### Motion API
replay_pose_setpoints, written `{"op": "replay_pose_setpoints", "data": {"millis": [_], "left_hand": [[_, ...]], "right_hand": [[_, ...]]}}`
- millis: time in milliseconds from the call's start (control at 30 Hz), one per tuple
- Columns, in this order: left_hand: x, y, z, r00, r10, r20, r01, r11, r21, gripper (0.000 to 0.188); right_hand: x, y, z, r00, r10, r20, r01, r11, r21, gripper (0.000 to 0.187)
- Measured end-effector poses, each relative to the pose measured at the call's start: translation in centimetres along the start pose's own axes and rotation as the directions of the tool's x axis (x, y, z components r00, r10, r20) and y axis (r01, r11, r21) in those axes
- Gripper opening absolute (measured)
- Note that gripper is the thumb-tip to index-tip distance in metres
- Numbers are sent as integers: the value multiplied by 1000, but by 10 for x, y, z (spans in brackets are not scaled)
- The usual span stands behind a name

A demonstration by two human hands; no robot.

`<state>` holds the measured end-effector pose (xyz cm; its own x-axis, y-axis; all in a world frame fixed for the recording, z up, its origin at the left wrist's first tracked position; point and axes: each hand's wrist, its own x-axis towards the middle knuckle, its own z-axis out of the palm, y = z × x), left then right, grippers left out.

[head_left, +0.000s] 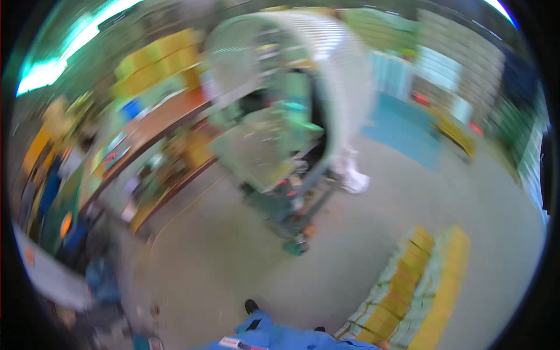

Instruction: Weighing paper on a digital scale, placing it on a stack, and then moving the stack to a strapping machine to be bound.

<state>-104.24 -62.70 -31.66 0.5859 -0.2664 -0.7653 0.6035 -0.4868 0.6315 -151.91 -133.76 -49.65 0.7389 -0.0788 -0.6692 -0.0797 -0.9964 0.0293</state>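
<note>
A small part of my right hand [382, 345] shows at the lower edge, beside two rows of yellow and white stacked blocks or packs [402, 286]. Its fingers are too blurred and cut off to make out. My left hand is out of the picture. Blue clothing [268, 336] and a dark shoe [251, 306] show at the bottom. Ahead on the floor stands a green machine [262, 146] with a flat sloping panel, partly enclosed by a large pale ribbed curved cover [350, 76]. A white cloth [353, 175] hangs at its right side.
To the left runs a brown-topped workbench [157, 125] with a lower shelf of clutter and a blue container [132, 109]. Yellow boxes [157, 58] are piled behind it. A blue floor mat [402, 128] and a yellow rack-like object [455, 137] lie at the far right, before tall stacks [461, 52].
</note>
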Motion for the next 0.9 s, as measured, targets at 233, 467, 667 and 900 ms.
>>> {"op": "replay_pose_setpoints", "data": {"millis": [233,467,667,900], "left_hand": [[-49,-196,-59,869,-243,-430,-70,802,-594,53],[-85,-209,-180,823,-277,-496,4,876,-482,57],[-29,-134,-306,711,-428,-559,-227,612,-757,52],[62,14,-389,790,-315,-525,-208,668,-714,50]], "right_hand": [[235,-150,-281,914,-371,-166,389,917,88,31],[372,-479,-416,850,-457,-264,527,718,455,33],[407,-596,-580,906,-392,-160,362,522,772,39],[653,-471,-591,970,-226,-88,220,669,710,29]]}}
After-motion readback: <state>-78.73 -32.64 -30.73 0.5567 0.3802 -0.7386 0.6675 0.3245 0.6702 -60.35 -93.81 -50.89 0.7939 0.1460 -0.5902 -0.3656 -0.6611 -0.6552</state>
